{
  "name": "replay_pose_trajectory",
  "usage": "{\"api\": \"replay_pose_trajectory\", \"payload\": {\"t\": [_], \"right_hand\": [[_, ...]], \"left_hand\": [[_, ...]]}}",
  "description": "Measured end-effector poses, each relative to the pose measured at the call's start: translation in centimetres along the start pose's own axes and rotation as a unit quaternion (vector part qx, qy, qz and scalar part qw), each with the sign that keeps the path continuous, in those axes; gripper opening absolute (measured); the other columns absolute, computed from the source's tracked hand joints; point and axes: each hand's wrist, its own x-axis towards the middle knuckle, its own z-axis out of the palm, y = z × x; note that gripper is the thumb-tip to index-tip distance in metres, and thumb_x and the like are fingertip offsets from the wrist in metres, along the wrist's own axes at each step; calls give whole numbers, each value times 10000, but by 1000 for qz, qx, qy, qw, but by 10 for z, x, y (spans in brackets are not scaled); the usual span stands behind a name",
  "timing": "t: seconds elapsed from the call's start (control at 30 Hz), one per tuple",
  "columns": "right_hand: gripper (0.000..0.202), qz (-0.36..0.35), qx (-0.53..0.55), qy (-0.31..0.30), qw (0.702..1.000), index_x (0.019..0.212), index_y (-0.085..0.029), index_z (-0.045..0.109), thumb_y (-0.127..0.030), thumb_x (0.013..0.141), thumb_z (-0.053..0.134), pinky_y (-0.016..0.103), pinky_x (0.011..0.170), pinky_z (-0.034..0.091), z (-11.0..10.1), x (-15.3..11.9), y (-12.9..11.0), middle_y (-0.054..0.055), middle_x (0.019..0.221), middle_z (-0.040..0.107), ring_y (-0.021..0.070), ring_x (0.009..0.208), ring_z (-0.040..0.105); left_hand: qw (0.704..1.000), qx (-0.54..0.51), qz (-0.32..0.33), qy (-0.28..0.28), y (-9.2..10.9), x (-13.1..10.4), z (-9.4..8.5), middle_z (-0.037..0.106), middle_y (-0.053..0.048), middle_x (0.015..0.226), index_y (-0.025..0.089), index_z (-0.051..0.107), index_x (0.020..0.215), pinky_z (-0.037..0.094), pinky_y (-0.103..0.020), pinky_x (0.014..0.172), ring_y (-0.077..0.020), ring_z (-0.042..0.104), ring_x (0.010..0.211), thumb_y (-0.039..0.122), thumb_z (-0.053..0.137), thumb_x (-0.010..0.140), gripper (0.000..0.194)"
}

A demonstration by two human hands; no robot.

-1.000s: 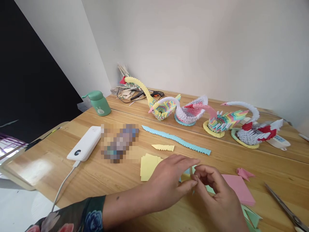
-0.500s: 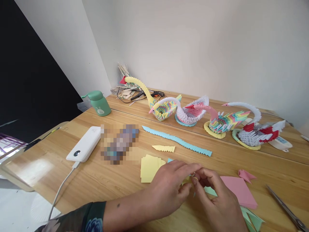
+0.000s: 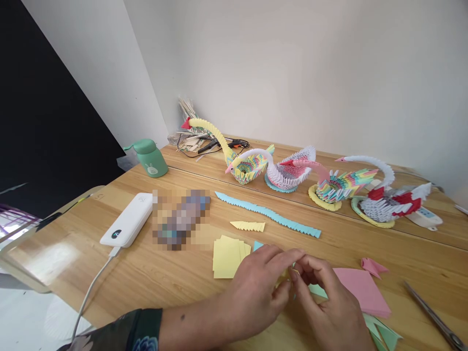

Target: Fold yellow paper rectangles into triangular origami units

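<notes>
My left hand (image 3: pixel 258 292) and my right hand (image 3: pixel 327 297) meet at the front of the table, fingertips together. Both are closed on a small piece of yellow paper (image 3: pixel 282 276), mostly hidden by the fingers. Left of my left hand lies a stack of yellow paper squares (image 3: pixel 226 258); a bit of blue paper (image 3: pixel 258 245) peeks out behind the knuckles. Beside my right hand are a stack of pink paper (image 3: pixel 361 290), a folded pink paper piece (image 3: pixel 373 267) and green paper (image 3: pixel 382 331). Farther back lie a short yellow folded strip (image 3: pixel 248 226) and a long blue one (image 3: pixel 268 213).
Several folded-paper swans (image 3: pixel 287 173) stand along the back. Scissors (image 3: pixel 435 314) lie at the right. On the left are a white power bank (image 3: pixel 127 219) with its cable (image 3: pixel 93 285), a blurred-out object (image 3: pixel 183 219) and a green bottle (image 3: pixel 150 158). A glue gun (image 3: pixel 223 144) rests behind.
Both hands stay together in nearly the same place, with only a slight shift of the fingers around the yellow paper. The objects on the table have not moved.
</notes>
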Motion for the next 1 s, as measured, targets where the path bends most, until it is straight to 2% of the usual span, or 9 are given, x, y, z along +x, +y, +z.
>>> {"api": "replay_pose_trajectory", "payload": {"t": [0.3, 0.47, 0.6, 0.77, 0.9, 1.0], "right_hand": [[142, -52, -15, -4, 999, 836, -246, 552, -315, 859, 430, 266, 579, 461, 3, -1, -2, -3, 699, 640, 173, 607, 599], [118, -65, 15, -26, 997, 827, -242, 539, -246, 871, 429, 271, 592, 463, 4, 0, -3, 11, 740, 631, 178, 645, 596], [148, -35, 47, -20, 998, 851, -231, 557, -198, 876, 415, 267, 617, 449, 5, 1, -6, 13, 779, 630, 169, 674, 591], [121, -5, 83, -23, 996, 841, -221, 569, -170, 852, 459, 242, 625, 430, 4, 2, -7, -3, 751, 611, 150, 675, 565], [115, 48, 168, -30, 984, 771, -207, 577, -219, 845, 489, 242, 605, 438, 3, 4, -8, 0, 708, 601, 150, 642, 552], [123, 92, 240, -53, 965, 806, -195, 616, -282, 838, 534, 238, 578, 446, 3, 6, -8, 6, 711, 607, 145, 623, 547]], "left_hand": [[999, 32, 10, 13, -3, -1, 4, 596, -63, 1021, 205, 416, 1277, 477, -344, 850, -194, 547, 926, 42, 471, 795, 512], [1000, 28, 7, -4, -6, -2, 2, 600, -64, 1031, 231, 363, 1313, 495, -343, 813, -189, 564, 912, 36, 448, 811, 544], [1000, 4, 3, 8, -10, -2, 0, 599, -44, 1083, 272, 305, 1335, 490, -332, 832, -169, 569, 940, 21, 462, 799, 612], [1000, 25, 5, 11, -12, 0, 0, 619, -35, 1042, 279, 368, 1299, 503, -327, 789, -175, 586, 894, 45, 515, 785, 584], [999, 28, 15, 15, -14, 1, 1, 624, -42, 1054, 267, 383, 1294, 507, -315, 801, -176, 594, 931, 26, 493, 781, 578], [999, 37, 18, 29, -15, 1, 0, 629, -47, 1053, 261, 378, 1301, 513, -313, 808, -173, 607, 941, 32, 454, 797, 558]]}}
